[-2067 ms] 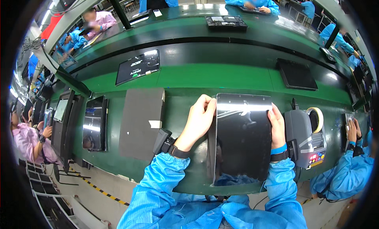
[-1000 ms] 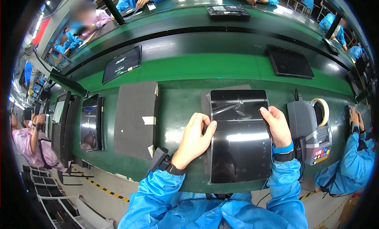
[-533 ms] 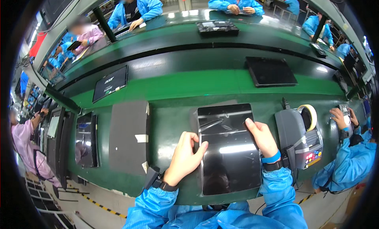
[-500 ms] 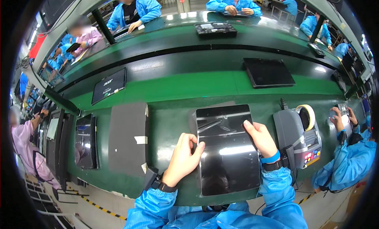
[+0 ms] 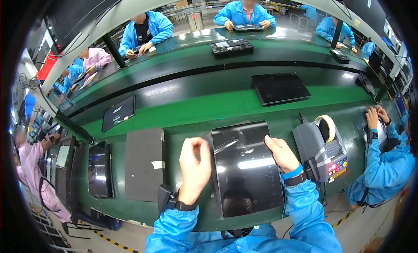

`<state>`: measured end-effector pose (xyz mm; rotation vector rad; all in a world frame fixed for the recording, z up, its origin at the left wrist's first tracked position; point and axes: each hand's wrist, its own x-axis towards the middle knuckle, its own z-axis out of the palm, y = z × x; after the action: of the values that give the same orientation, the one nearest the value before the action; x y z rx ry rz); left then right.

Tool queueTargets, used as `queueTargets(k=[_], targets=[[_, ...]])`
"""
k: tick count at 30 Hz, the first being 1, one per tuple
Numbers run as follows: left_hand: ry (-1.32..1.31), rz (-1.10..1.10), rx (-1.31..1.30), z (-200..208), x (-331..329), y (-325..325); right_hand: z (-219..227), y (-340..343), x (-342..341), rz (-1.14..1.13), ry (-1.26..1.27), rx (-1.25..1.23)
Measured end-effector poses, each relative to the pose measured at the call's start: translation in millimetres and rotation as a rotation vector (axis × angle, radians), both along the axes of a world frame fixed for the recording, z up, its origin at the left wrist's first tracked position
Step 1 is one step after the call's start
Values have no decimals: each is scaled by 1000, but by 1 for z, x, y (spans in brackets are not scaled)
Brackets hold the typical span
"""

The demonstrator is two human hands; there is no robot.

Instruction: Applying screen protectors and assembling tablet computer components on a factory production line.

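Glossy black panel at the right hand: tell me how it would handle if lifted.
The panel is probably stiff, showing no sag, and likely slippery, being so reflective; the wrinkled clear film near its far end might slide.

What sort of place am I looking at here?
Most likely an electronics assembly or inspection line: a glossy black panel lies on the green workbench near a grey tape dispenser, and co-workers in blue jackets sit handling flat devices.

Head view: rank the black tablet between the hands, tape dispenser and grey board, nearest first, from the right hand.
1. Black tablet: touching the right hand, on its left.
2. Tape dispenser: to the right.
3. Grey board: left, past the left hand.
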<state>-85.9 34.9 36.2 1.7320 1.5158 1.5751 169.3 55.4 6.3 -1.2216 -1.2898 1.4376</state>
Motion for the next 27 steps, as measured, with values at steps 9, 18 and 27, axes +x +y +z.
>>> queueTargets(k=[9,18,27], targets=[[405,-176,73,19,57,69,-22,-7,6,-7,107,30],[525,-452,-315,6,83,81,-19,-16,1,-125,59,60],[357,-513,-240,-8,85,84,0,-19,4,-154,-83,13]])
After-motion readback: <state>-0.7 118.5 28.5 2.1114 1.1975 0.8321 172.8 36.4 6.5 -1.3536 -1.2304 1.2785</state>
